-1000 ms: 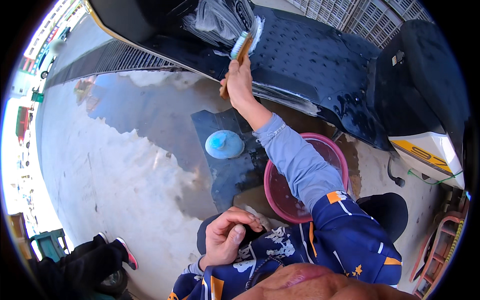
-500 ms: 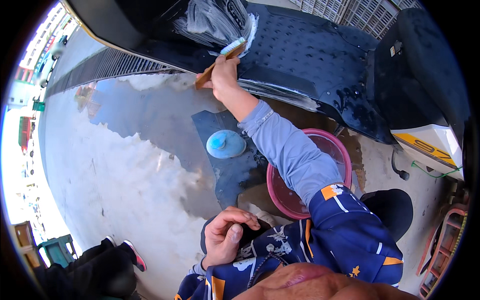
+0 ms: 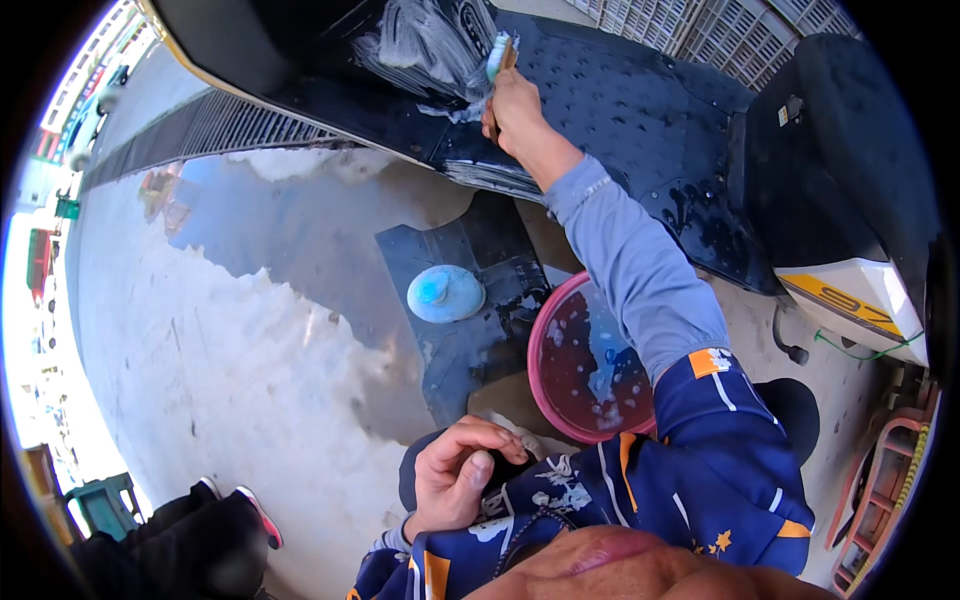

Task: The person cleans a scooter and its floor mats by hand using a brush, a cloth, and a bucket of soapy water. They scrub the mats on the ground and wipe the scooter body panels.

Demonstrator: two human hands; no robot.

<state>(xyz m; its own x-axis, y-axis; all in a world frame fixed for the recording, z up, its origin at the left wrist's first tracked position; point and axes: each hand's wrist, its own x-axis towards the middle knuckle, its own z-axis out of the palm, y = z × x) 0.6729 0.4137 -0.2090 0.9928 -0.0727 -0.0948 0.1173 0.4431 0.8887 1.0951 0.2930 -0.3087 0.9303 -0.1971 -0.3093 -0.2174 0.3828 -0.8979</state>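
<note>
My right hand (image 3: 517, 108) is closed around a scrubbing brush (image 3: 508, 56) with a wooden back and pale bristles. The bristles touch the black scooter (image 3: 610, 120) where its front panel meets the ridged footboard. White soapy foam (image 3: 420, 62) streaks the panel just left of the brush. Down at my knee, my left hand (image 3: 460, 475) rests with loosely bent fingers, thumb apart, holding nothing I can see. Beyond it, a light-blue bottle (image 3: 455, 297) is on a flat dark mat (image 3: 455, 365). A pink basin (image 3: 541, 375) of bubbly water sits below my right forearm.
A drain grating (image 3: 215, 125) runs along the ground at the far left. Pale plastic crates (image 3: 700, 25) stand behind the scooter. Someone in black trousers (image 3: 200, 545) is at the lower left. At the lower right is a reddish metal frame (image 3: 880, 490). Wet patches cover the ground.
My right hand has moved the brush right and farther away, turning it more upright. My forearm has swung right, showing more of the basin's water. My left hand has stayed put.
</note>
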